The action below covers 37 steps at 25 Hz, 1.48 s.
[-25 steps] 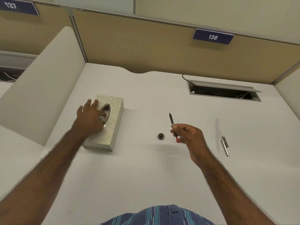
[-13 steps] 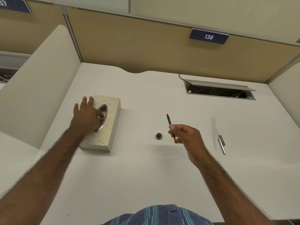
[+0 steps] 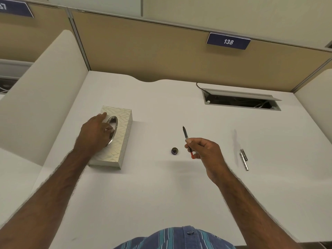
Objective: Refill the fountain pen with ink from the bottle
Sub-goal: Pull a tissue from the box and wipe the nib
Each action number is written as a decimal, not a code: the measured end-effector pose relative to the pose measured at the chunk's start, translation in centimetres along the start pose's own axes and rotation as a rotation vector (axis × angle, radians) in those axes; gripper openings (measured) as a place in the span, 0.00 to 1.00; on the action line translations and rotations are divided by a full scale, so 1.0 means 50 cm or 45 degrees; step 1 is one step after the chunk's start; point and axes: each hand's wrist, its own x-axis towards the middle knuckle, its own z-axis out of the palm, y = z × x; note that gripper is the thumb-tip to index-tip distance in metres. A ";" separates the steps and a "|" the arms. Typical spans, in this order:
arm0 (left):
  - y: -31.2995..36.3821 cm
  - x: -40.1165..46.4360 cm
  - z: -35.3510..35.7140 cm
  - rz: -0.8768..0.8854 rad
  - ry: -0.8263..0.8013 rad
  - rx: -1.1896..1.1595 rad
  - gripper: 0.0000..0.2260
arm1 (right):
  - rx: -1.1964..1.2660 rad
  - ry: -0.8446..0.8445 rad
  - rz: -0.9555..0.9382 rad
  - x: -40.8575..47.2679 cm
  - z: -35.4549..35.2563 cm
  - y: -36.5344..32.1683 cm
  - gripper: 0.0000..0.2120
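white counter (image 3: 161,194) fills the head view, bounded by tan partition panels, one carrying a blue tag (image 3: 228,41) marked 138. the right hand (image 3: 206,151) hovers above the counter, its fingers (image 3: 195,141) pinched around the pen (image 3: 187,141), a slim dark piece with its nib pointing away from the person and a red end showing below the thumb. just left of that hand, the small dark ink bottle (image 3: 174,151) stands open on the counter, apart from the pen. to the right, well apart from the hand, two silver pen parts (image 3: 244,159) lie side by side on the counter. on the left, the left hand (image 3: 95,133) rests on a pale patterned tissue box (image 3: 116,141), its fingers (image 3: 108,131) curled into the oval metal-rimmed opening; whether they grip a tissue cannot be told. at the back right, a cable slot (image 3: 240,100) is open in the counter. a blue striped shirt (image 3: 176,238) shows at the bottom edge.
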 end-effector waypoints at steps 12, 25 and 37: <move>0.005 -0.014 0.001 -0.036 0.116 -0.314 0.09 | 0.017 0.004 -0.009 -0.009 -0.013 0.003 0.09; 0.117 0.009 -0.096 -0.605 0.250 -1.435 0.07 | 0.051 -0.003 -0.038 -0.026 -0.025 -0.006 0.09; 0.402 -0.085 0.007 -0.629 -0.161 -1.817 0.06 | 0.074 -0.108 -0.233 -0.078 -0.064 -0.033 0.07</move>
